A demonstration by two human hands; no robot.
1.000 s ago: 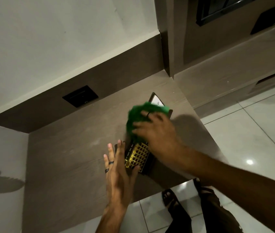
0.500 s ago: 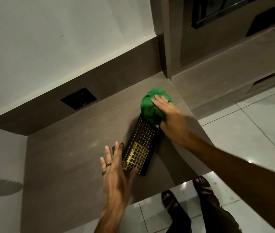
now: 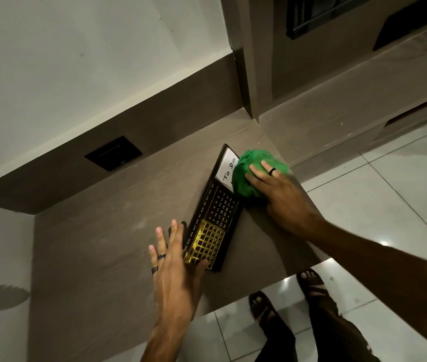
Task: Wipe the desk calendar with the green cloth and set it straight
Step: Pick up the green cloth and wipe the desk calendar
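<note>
The desk calendar (image 3: 219, 209) is a long black board lying flat and slanted on the brown desk (image 3: 108, 244), with a gold grid at its near end and a white "To Do" panel at its far end. My right hand (image 3: 277, 190) presses the bunched green cloth (image 3: 253, 173) onto the calendar's far right edge, covering part of the white panel. My left hand (image 3: 174, 259) lies flat, fingers spread, against the calendar's near left edge, thumb on the gold grid.
A black wall socket plate (image 3: 113, 152) sits in the brown backsplash behind the desk. The desk's front edge runs just past the calendar's near end; below it are white floor tiles, my legs and sandalled feet (image 3: 262, 304). A wood pillar (image 3: 243, 74) rises at the desk's far right corner.
My right hand has carried the cloth from the calendar's middle to its far end, then off to the right edge, uncovering the "To Do" panel. My left hand stayed put.
</note>
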